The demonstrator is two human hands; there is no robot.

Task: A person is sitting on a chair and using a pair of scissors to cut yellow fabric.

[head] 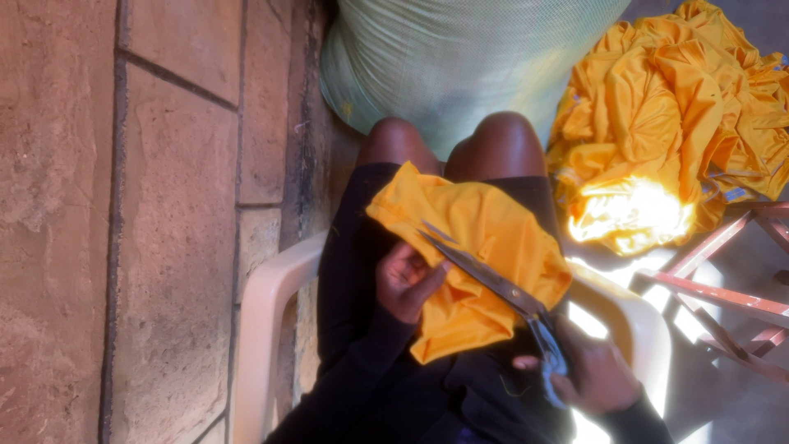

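A stone wall [123,205] fills the left side, its blocks reddish brown with dark joints between them. Just right of it stands a white plastic chair [263,329], whose arm curves up beside the seated person's dark clothing. Behind the knees, at the top of the view, leans a pale green woven sack [460,57].

On the lap lies a yellow cloth [485,247], bunched and folded, reaching from the thighs down toward the waist. The left hand [407,279] grips the cloth at its left edge, fingers curled around a fold with the thumb pressed against the fabric. Scissors [493,284] lie slantwise across the cloth, the blades parted near the left hand and the points aimed up and left. The right hand [588,374] grasps the scissors' handles at the lower right, fingers closed through and around them, below the cloth's edge.

Further right, on the floor past the chair's other arm, sits a heap [682,123] of the same yellow fabric, partly washed out by sunlight. A reddish metal frame [723,296] with crossing bars stands at the right edge, just below the heap.
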